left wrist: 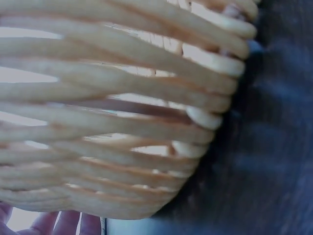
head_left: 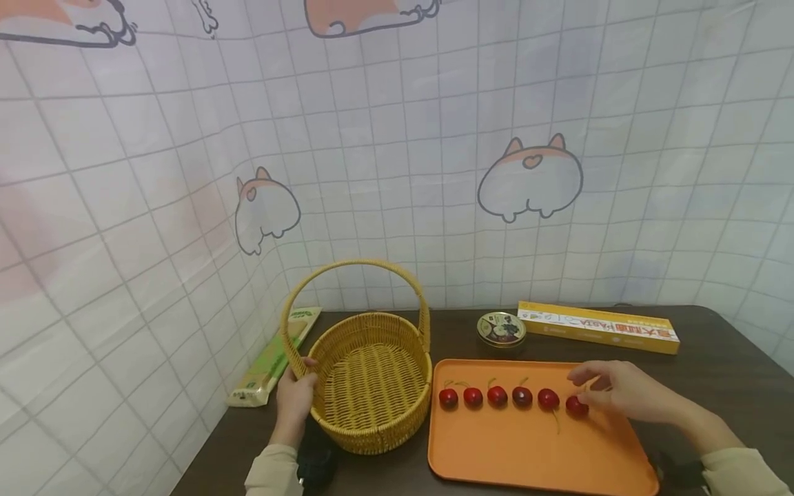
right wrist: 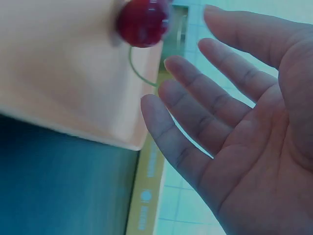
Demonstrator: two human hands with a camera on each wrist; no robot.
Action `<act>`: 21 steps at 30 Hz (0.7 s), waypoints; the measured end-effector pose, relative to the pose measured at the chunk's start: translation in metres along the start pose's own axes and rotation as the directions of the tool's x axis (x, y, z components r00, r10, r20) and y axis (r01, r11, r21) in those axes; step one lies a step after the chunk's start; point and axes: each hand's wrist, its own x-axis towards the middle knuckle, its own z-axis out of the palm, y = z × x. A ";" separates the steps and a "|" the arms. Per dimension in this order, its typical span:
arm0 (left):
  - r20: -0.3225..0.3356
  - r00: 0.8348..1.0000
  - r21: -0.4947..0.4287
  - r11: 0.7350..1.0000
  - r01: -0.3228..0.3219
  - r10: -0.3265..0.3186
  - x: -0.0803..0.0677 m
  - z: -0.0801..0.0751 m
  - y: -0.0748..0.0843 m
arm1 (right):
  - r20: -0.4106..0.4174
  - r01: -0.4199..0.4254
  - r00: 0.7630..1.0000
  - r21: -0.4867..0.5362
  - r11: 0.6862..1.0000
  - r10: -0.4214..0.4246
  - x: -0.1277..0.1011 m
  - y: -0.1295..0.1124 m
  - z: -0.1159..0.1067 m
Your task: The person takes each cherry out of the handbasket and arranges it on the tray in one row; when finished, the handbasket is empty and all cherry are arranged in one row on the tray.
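At the left rim of a yellow wicker basket (head_left: 372, 430), by the foot of its arched handle, my left hand (head_left: 296, 394) grips the rim. The left wrist view is filled by the woven wall (left wrist: 107, 122), with a few fingers (left wrist: 66, 224) at its lower left edge. Several red cherries (head_left: 497, 396) with green stems lie in a row on an orange tray (head_left: 521, 455). My right hand (head_left: 629, 393) hovers over the tray's right side beside the rightmost cherry (head_left: 577, 406). Its fingers are spread and loosely bent, apart from that cherry (right wrist: 143, 23) in the right wrist view.
Behind the tray stand a round tin (head_left: 501, 328) and a long yellow pasta box (head_left: 598, 327). A green packet (head_left: 273, 362) lies left of the basket, along the wall curtain (head_left: 397, 172). All are on a dark table (head_left: 453, 337).
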 end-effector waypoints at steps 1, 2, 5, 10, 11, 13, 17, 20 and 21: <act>-0.001 1.000 0.002 1.000 -0.001 0.001 -0.001 -0.001 0.000 | -0.012 -0.008 1.000 -0.009 1.000 0.007 0.000 -0.003 0.000; -0.002 1.000 0.007 1.000 -0.004 0.004 -0.001 -0.002 0.000 | -0.023 -0.016 1.000 -0.013 1.000 0.016 -0.001 -0.005 -0.001; 0.006 1.000 0.012 1.000 -0.008 0.008 -0.002 -0.006 0.001 | -0.049 -0.024 0.999 -0.011 1.000 0.024 -0.002 -0.014 -0.003; 0.015 1.000 0.020 1.000 -0.002 0.001 -0.002 -0.011 0.004 | -0.092 -0.028 0.995 -0.016 0.999 0.026 -0.002 -0.021 -0.006; 0.013 1.000 0.026 1.000 -0.001 0.000 -0.003 -0.011 0.005 | -0.101 -0.028 0.995 -0.023 0.999 0.026 -0.001 -0.021 -0.007; 0.002 1.000 0.039 0.999 0.001 -0.001 -0.003 -0.013 0.005 | -0.119 -0.038 0.992 -0.033 0.999 0.034 0.001 -0.023 -0.008; -0.011 1.000 0.057 0.998 -0.011 0.012 -0.002 -0.017 0.006 | -0.146 -0.049 0.988 -0.050 0.998 0.042 0.006 -0.026 -0.011; -0.103 0.992 0.018 0.998 -0.066 0.067 -0.010 -0.020 0.016 | -0.169 -0.050 0.985 -0.069 0.996 0.038 0.010 -0.030 -0.013; -0.168 0.979 -0.002 0.993 -0.118 0.116 -0.015 -0.019 0.021 | -0.176 -0.044 0.984 -0.084 0.995 0.029 0.012 -0.032 -0.015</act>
